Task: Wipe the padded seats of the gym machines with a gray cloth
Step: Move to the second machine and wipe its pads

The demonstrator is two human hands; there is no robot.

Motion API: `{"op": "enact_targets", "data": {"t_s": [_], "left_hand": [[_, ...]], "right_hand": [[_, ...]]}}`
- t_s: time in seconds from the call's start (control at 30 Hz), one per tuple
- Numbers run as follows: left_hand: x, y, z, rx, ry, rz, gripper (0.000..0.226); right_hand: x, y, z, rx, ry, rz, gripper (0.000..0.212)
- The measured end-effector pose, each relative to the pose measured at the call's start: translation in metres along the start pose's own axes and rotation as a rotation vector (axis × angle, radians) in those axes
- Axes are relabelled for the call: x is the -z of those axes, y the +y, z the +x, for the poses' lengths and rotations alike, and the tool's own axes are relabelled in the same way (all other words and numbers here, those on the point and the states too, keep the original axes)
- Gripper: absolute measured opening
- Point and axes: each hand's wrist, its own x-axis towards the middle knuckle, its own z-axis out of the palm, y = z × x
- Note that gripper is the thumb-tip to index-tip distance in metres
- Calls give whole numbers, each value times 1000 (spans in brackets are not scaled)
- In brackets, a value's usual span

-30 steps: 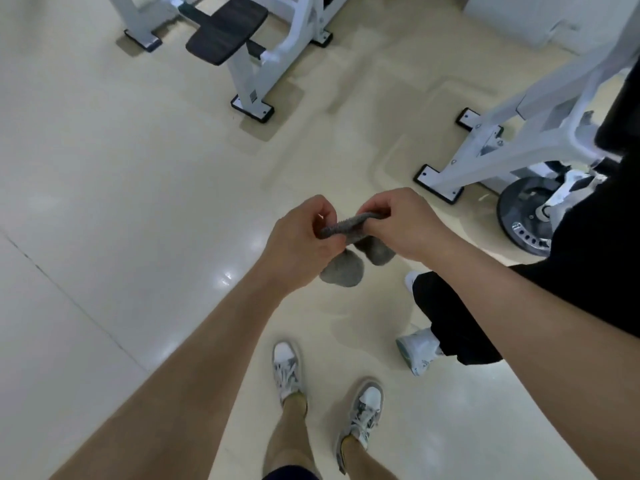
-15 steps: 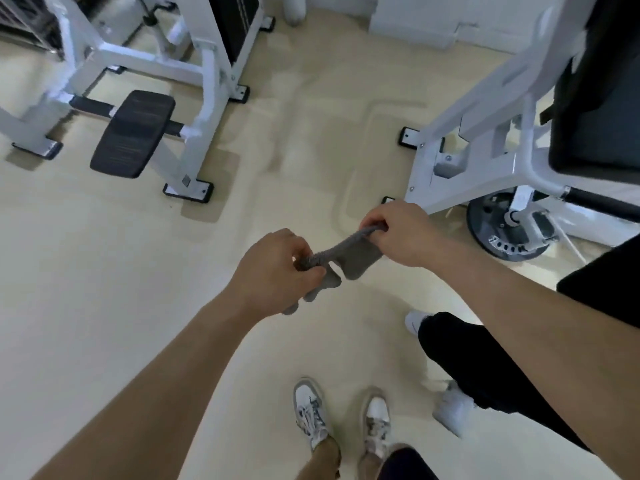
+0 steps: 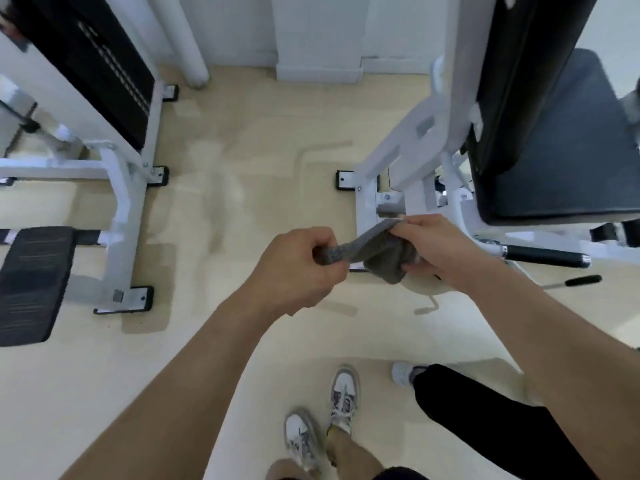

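Glossy beige floor (image 3: pixel 242 161) (faintly streaked); white wall (image 3: pixel 239 26) and pipe (image 3: pixel 188 39) beyond.

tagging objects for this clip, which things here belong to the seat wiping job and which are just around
Part of the job:
gray cloth, gripped by left hand and right hand
large dark padded seat, right machine
low black pad, left machine

Just around:
weight stack
black-grip handle
another person's black trouser leg
white pillar
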Motion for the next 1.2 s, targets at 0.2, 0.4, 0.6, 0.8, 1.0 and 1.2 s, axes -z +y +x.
{"op": "enact_targets", "data": {"t_s": [0.2,0.4,0.6,0.8,1.0,1.2], "left_hand": [[-5,36,72,-273,-18,613,12],[-36,73,124,-499,-135,619,32],[-87,128,159,-499,-253,593,13],[-179,163,205,-594,21,928,26],[-259,202,259,-674,64,934,35],[-305,219,311,-323,347,695,31]], "right_hand": [[75,-9,21,-23,132,-225,14],[140,-6,39,-57,364,-151,11],[209,28,57,-151,549,163,14],[305,61,102,-225,671,399,17],[393,90,134,-125,847,362,15],[384,103,164,246,1001,-195,65]]}}
